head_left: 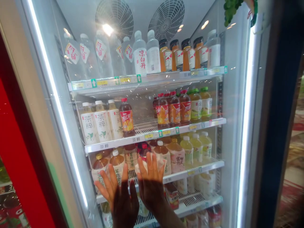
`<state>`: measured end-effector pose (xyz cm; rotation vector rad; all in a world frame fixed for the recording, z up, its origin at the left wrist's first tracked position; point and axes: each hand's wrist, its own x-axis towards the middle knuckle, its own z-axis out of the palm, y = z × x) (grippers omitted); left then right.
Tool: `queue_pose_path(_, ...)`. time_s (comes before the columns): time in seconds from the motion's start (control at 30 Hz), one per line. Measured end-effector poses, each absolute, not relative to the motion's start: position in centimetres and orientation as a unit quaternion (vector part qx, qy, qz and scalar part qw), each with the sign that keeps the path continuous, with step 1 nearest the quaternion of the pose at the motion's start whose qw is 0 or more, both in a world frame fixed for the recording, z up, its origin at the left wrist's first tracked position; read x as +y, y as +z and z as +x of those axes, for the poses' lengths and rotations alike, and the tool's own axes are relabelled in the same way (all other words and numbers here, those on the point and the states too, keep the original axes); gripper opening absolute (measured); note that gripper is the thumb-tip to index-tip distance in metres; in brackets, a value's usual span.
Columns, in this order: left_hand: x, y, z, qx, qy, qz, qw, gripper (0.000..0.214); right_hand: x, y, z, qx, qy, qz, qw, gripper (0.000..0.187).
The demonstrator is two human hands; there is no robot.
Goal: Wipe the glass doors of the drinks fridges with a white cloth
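Observation:
Both my hands lie flat against the glass door (232,104) of a lit drinks fridge, low in the view. My left hand (120,198) has its fingers spread and holds nothing. My right hand (150,183) sits just beside it, a little higher, fingers stretched upward and also holding nothing. Behind the glass, right at my fingertips, stand brown tea bottles (117,164) and a white-labelled bottle (162,155) on the third shelf (201,167).
The top shelf (147,79) holds clear water bottles and orange drinks. The second shelf (152,134) carries white tea bottles, red-capped orange drinks and green-capped bottles. A red panel (21,164) stands at the left, a dark door frame (277,120) at the right.

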<state>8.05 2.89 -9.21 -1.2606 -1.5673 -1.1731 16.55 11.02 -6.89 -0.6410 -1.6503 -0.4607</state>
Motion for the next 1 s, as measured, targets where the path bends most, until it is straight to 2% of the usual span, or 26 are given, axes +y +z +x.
queue_pose_path(0.1,3.1,-9.4,8.1,-0.640,-0.424,-0.478,0.427,0.075,11.5,-7.3,17.3,-0.720,-0.220,-0.254,0.608,0.071)
queue_pose_path(0.27,3.7,-7.9,9.9,-0.647,-0.386,-0.473,0.457,0.085,13.8,-1.9,18.6,-0.705,-0.190,-0.294,0.617,0.073)
queue_pose_path(0.47,6.0,-7.5,12.9,-0.656,-0.408,-0.447,0.452,0.086,14.3,-6.6,21.5,-0.731,-0.204,-0.282,0.586,0.065)
queue_pose_path(0.57,7.8,-7.0,14.5,-0.657,-0.414,-0.450,0.441,0.087,15.9,-5.9,23.1,-0.722,-0.201,-0.279,0.601,0.063)
queue_pose_path(0.67,9.7,-6.3,16.3,-0.646,-0.420,-0.460,0.441,0.086,18.4,-4.6,24.4,-0.696,-0.203,-0.275,0.632,0.065)
queue_pose_path(0.87,13.5,-5.9,20.3,-0.637,-0.430,-0.446,0.460,0.084,23.6,-7.4,28.6,-0.647,-0.264,-0.306,0.646,0.078)
queue_pose_path(1.0,15.8,-5.5,23.8,-0.623,-0.446,-0.459,0.449,0.080,26.5,-2.5,34.2,-0.658,-0.220,-0.323,0.643,0.071)
